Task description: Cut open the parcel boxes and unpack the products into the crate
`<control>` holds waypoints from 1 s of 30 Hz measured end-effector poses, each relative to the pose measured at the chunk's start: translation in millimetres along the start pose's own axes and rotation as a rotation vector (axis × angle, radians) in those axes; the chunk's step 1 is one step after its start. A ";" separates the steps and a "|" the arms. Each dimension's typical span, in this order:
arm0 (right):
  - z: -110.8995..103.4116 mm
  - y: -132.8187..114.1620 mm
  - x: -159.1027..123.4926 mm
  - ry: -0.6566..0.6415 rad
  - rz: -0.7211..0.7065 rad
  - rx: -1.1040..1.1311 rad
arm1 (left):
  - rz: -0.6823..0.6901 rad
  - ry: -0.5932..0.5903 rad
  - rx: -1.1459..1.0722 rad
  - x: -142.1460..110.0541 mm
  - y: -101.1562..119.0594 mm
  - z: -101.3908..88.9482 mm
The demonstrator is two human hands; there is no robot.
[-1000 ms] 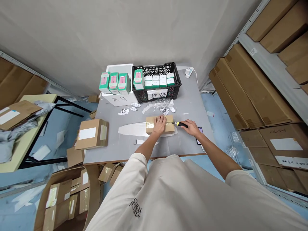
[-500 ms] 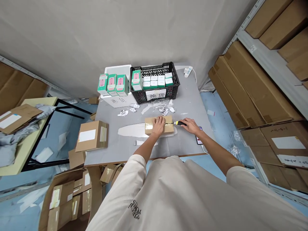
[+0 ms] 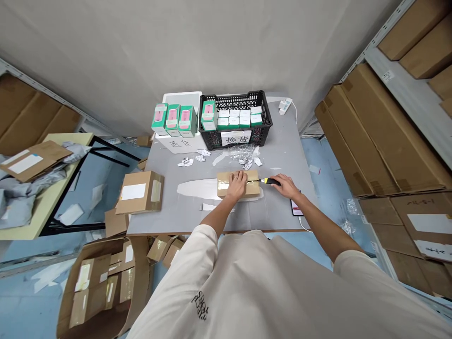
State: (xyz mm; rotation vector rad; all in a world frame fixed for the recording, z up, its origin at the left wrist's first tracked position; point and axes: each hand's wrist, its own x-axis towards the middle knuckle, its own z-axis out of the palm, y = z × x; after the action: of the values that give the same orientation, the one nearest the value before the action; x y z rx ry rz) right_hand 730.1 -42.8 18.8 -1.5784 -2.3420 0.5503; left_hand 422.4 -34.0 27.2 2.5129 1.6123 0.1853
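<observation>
A small cardboard box (image 3: 253, 189) with clear tape lies in the middle of the grey table. My left hand (image 3: 238, 183) rests on its top, fingers laid over the taped surface. In my right hand (image 3: 285, 185) is a yellow and black utility knife (image 3: 271, 181), held by the handle. Its blade points left and meets the box's right end along the taped seam; how deep the tip sits I cannot tell. Close to my right wrist, a phone (image 3: 296, 208) with a cable lies on the table, partly covered by the forearm.
Behind the box stand a black crate (image 3: 263, 134) of small green-white boxes and a white foam box (image 3: 181, 144) carrying pink-green boxes. Crumpled paper (image 3: 186, 162) lies before them. A larger carton (image 3: 140, 192) sits at the left; shelves of cartons (image 3: 399, 132) stand right.
The camera view has shifted slightly, so the table appears further right. Both hands keep nearly the same places on the box and knife.
</observation>
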 end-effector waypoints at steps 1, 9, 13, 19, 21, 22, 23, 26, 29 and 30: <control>-2.1 0.3 0.2 -0.004 0.000 0.000 | -0.004 -0.005 -0.002 -0.6 0.2 -0.2; -26.1 17.4 -6.3 0.030 0.057 0.000 | -0.023 -0.002 -0.045 -6.1 -1.3 -2.2; -17.0 -2.7 8.0 0.079 0.059 0.128 | 0.024 -0.020 -0.058 -23.7 -11.0 -5.8; 13.1 -59.6 62.0 0.092 -0.033 0.272 | 0.020 -0.041 -0.002 -66.7 -26.7 -9.1; 21.5 -73.6 78.7 0.052 -0.052 0.259 | -0.018 -0.029 0.014 -78.3 -31.3 -10.6; 25.0 -78.8 85.4 0.022 -0.052 0.247 | -0.042 -0.020 0.019 -83.0 -33.9 -11.8; 28.1 -82.8 90.6 -0.011 -0.047 0.235 | -0.071 -0.011 0.021 -87.0 -36.7 -13.3; 34.3 -88.6 97.1 -0.064 -0.007 0.206 | -0.169 0.007 0.001 -94.7 -46.1 -18.5; 36.8 -89.0 92.5 -0.060 0.057 0.183 | -0.273 0.008 -0.041 -95.9 -55.1 -22.1; 37.2 -88.9 89.5 -0.063 0.073 0.179 | -0.309 0.005 -0.063 -94.9 -57.6 -22.4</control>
State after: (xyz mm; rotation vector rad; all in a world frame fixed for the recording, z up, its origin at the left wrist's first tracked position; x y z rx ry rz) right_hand 607.5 4.2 26.1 -1.5900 -2.2152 0.8131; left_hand 327.6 -95.4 36.0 2.1826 1.9352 0.2017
